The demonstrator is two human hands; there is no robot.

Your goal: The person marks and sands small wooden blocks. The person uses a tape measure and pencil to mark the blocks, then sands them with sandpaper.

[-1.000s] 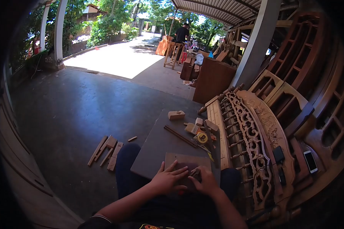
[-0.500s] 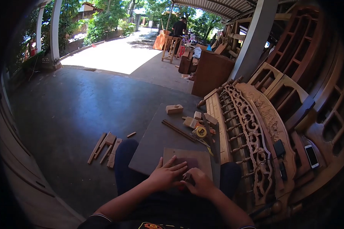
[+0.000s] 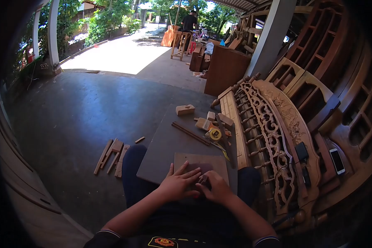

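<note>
My left hand (image 3: 177, 184) lies with its fingers spread over a dark reddish sheet (image 3: 199, 165), which may be sandpaper. That sheet rests on a light brown board (image 3: 219, 163) at the near end of a grey work board (image 3: 159, 155) across my lap. Close beside the left fingertips, my right hand (image 3: 217, 188) is closed around a small dark wooden piece (image 3: 203, 179); most of the piece is hidden by the fingers. Farther up the board are two thin dark sticks (image 3: 190, 133), a yellow tape measure (image 3: 214, 134), a brush (image 3: 202, 123) and a wooden block (image 3: 185, 109).
Several wood pieces (image 3: 111, 155) lie on the floor at left. Carved wooden panels (image 3: 273, 120) lean along my right, with a phone (image 3: 337, 161) on them. A brown cabinet panel (image 3: 225, 71) stands ahead by a pillar (image 3: 273, 39). Another person (image 3: 189, 22) stands far off.
The camera has tilted slightly, so the surroundings sit a little higher and farther left. Both hands stay close together over the sheet, with the right hand still gripping the dark wooden piece.
</note>
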